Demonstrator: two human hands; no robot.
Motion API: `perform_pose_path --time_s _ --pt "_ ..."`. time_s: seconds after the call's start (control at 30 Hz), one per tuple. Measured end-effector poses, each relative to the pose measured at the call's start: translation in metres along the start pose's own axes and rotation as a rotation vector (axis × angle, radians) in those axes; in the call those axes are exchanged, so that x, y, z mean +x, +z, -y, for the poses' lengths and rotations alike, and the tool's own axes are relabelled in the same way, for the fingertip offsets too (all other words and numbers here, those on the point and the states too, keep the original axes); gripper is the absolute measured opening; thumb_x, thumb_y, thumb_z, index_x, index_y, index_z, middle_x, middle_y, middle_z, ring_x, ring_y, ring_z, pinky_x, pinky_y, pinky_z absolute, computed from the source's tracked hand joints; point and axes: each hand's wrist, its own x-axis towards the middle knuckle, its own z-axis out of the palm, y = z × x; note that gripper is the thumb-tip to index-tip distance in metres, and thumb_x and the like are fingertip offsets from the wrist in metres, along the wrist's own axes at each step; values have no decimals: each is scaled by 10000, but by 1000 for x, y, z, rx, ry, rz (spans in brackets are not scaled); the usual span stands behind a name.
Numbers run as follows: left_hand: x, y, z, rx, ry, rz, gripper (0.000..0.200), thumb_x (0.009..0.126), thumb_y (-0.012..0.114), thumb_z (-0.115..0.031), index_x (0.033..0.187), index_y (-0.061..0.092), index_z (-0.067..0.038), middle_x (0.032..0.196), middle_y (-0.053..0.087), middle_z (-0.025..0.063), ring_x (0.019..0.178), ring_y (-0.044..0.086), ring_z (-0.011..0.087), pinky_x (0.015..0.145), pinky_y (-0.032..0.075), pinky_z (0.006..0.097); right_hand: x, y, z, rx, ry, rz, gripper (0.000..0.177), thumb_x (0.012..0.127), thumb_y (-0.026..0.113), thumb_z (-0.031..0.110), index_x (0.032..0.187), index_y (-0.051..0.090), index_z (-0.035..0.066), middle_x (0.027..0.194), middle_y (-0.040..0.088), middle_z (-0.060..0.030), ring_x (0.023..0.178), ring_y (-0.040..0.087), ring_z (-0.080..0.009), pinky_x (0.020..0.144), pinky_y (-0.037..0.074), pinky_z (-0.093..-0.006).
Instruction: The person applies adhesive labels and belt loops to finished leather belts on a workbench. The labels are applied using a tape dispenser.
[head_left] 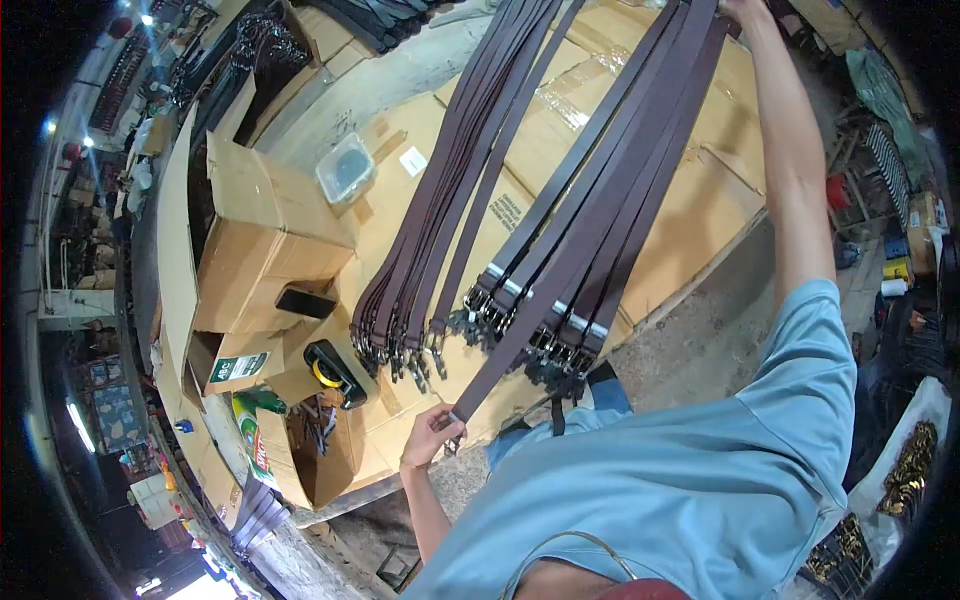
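Two bundles of long dark straps with metal clips lie across the cardboard-covered table: a left bundle [440,190] and a right bundle [600,200]. My left hand [432,436], near the table's front edge, is closed on the clip end of one dark strap [500,370]. That strap runs up over the right bundle. At the top edge of the view, my right hand [742,10] is at the far end of the straps, with its fingers partly cut off by the frame. Metal clips [400,350] cluster at the near end of the left bundle.
An open cardboard box [270,220] stands on the left, with a phone [305,302] and a black-and-yellow tape measure [332,372] nearby. A clear plastic container [346,170] sits behind them. A smaller box [325,450] holds scraps. Golden metal parts [908,465] lie at lower right.
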Motion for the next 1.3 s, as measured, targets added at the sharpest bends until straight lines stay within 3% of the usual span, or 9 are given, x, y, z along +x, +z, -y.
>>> perform_pose_path --time_s 0.13,0.23,0.33,0.4,0.53,0.87,1.07,1.13,1.3 --pt "19 28 -16 15 -57 -5 404 770 701 -54 1138 552 19 883 625 26 781 586 93 697 475 232 19 -71 -104 -393 -47 -180 346 873 531 320 873 586 -21 749 621 -123 648 608 -218 533 476 -330" --pt "31 37 -18 59 -60 -21 434 768 695 -38 1170 542 20 881 620 20 776 575 89 684 467 228 -44 -74 -186 -1121 226 -291 573 755 581 404 1094 573 -57 1057 603 -276 1011 599 -344 855 474 -395" --pt "37 42 -26 162 -154 -20 444 770 678 -18 1190 536 22 872 618 19 756 568 89 671 462 231 -142 -38 -262 -1456 58 -150 524 801 584 343 1135 530 -57 1139 546 -284 1084 530 -385 904 436 -451" --pt "39 44 -28 147 -177 -8 421 783 650 -2 1190 543 16 845 619 19 747 571 92 664 459 233 -205 -5 -290 -1423 165 -103 607 835 586 344 1266 415 -48 1386 336 -242 1279 338 -369 1015 319 -504" --pt "43 46 -34 207 -211 1 415 783 647 -2 1185 550 13 851 624 28 755 582 104 690 468 243 -244 14 -316 -1487 84 -125 628 855 549 297 1334 336 -50 1460 197 -218 1367 167 -335 1061 195 -555" --pt "81 100 -81 103 -42 -23 581 778 656 28 1303 411 -9 915 591 36 817 569 109 740 483 254 -173 -17 -318 -1630 99 -161 577 862 410 206 1360 289 -58 1468 213 -185 1373 175 -303 1084 152 -542" --pt "129 141 -97 691 384 -28 542 731 723 -113 1223 515 -19 1044 581 102 925 571 201 811 456 306 -110 -42 -300 -1551 187 -164 600 850 469 230 1373 295 -5 1470 224 -167 1372 181 -298 1081 171 -537" --pt "141 152 -104 842 439 -33 538 738 692 -115 1231 504 -9 983 568 139 895 566 267 800 451 315 -124 -29 -291 -1467 142 -327 597 851 515 272 1359 333 17 1463 237 -169 1365 196 -299 1066 192 -551" --pt "172 163 -91 898 573 -140 502 750 655 -109 1216 516 14 1040 521 189 977 531 330 876 432 349 -247 16 -285 -1400 61 -128 424 837 567 257 1181 535 11 1408 323 -193 1338 256 -310 1044 228 -563"
